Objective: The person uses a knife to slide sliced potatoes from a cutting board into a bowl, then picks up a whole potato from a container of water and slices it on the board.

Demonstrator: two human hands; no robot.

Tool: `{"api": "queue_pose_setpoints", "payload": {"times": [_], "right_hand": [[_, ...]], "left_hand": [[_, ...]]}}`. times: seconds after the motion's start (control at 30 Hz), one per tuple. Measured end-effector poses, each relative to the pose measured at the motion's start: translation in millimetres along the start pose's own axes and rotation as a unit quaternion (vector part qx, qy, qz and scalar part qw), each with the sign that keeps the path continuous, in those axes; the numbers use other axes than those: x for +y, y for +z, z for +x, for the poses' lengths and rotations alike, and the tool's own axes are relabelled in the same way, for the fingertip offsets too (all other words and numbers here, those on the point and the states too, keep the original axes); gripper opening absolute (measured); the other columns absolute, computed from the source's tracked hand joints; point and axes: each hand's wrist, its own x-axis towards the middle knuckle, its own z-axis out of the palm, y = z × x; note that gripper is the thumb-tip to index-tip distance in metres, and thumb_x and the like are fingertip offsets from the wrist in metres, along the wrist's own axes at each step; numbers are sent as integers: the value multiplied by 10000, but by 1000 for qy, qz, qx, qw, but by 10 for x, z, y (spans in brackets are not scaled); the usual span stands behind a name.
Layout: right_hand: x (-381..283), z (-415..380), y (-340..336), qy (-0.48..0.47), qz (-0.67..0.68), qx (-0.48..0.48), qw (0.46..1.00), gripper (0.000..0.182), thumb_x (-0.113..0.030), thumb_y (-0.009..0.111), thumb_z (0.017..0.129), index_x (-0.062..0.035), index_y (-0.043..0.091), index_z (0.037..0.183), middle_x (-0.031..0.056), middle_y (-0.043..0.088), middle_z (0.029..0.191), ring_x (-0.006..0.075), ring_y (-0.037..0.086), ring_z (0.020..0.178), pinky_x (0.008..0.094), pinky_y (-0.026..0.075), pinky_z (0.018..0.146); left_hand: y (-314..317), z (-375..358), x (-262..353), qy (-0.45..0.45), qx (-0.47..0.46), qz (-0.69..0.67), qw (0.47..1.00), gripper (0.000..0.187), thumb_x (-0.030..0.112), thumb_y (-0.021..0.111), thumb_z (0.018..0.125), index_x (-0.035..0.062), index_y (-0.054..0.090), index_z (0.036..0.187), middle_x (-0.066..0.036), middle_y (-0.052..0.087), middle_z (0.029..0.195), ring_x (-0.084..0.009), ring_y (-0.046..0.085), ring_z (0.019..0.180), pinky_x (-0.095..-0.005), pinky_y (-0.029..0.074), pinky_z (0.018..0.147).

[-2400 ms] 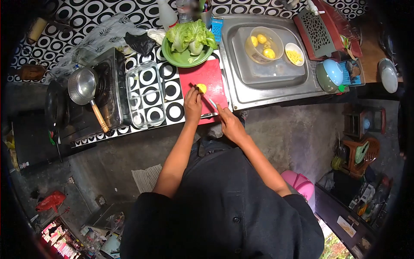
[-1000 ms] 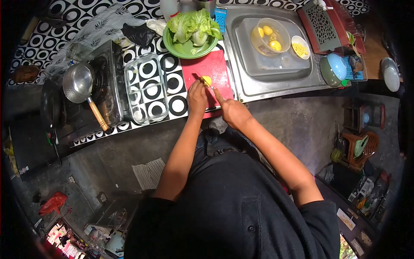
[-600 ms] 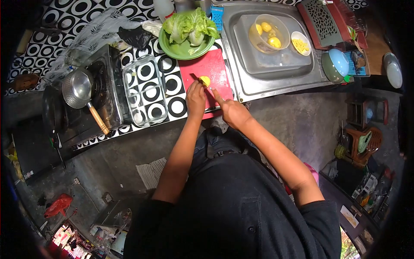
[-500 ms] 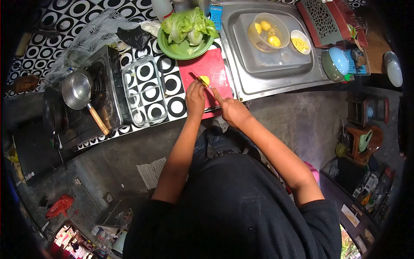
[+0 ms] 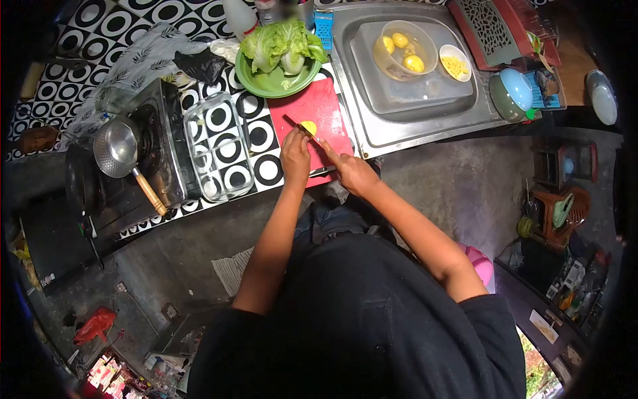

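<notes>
On the red cutting board (image 5: 329, 103) lies a yellow piece of peeled potato (image 5: 308, 127), partly hidden by the blade and fingers. My left hand (image 5: 295, 154) is closed, its fingertips pressed on the near side of the potato piece. My right hand (image 5: 355, 173) grips the handle of a knife (image 5: 292, 121), index finger stretched along it. The blade runs up and left across the potato piece, close to the left fingertips. A green bowl (image 5: 279, 94) with leafy cabbage (image 5: 282, 50) stands just beyond the board.
On the steel sink (image 5: 362, 130) sit a clear tub (image 5: 389, 70) of whole yellow potatoes and a small white bowl (image 5: 464, 75) of cut yellow pieces. Left of the board are a divided glass dish (image 5: 247, 149) and a stove with a wooden-handled saucepan (image 5: 114, 147).
The view has shifted slightly, so the counter things appear a little further left. More of the knife blade shows past the potato piece. Both hands keep their grips.
</notes>
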Motion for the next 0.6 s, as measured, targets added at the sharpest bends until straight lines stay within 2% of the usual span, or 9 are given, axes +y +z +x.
{"api": "queue_pose_setpoints", "payload": {"times": [0.13,0.23,0.33,0.43,0.6], "right_hand": [[99,-42,135,-22,22,39,999,867,-36,574,856,-183,146,1595,241,642,862,430,652,752,508,531,710],[182,-58,225,-27,52,56,997,874,15,554,835,-184,169,1593,247,626,862,452,630,782,508,516,752],[200,-61,278,-22,50,59,997,868,18,551,838,-190,173,1592,251,631,869,452,633,794,509,515,752],[132,-25,198,-30,51,72,996,833,-28,567,864,-173,181,1587,238,646,828,432,652,742,510,529,703],[-20,113,-40,9,35,7,999,880,-40,622,824,-159,192,1583,272,667,864,448,668,808,522,529,744]], "left_hand": [[2,-13,9,-25,-15,-20,999,120,22,612,898,-53,663,977,-228,669,1089,-402,628,1048,-456,503,921],[-1,-16,12,-24,-15,-19,999,122,21,611,896,-54,662,978,-226,670,1086,-400,629,1049,-457,503,919],[-10,-9,22,-21,-16,-17,999,115,21,614,892,-53,659,968,-218,671,1077,-396,628,1047,-458,502,917],[-30,13,55,-16,-14,-20,1000,97,22,617,887,-45,656,945,-205,672,1057,-390,629,1039,-458,502,909],[-23,33,27,9,-12,-6,1000,106,36,634,890,-47,660,950,-202,675,1051,-384,638,1024,-444,510,888]]}}
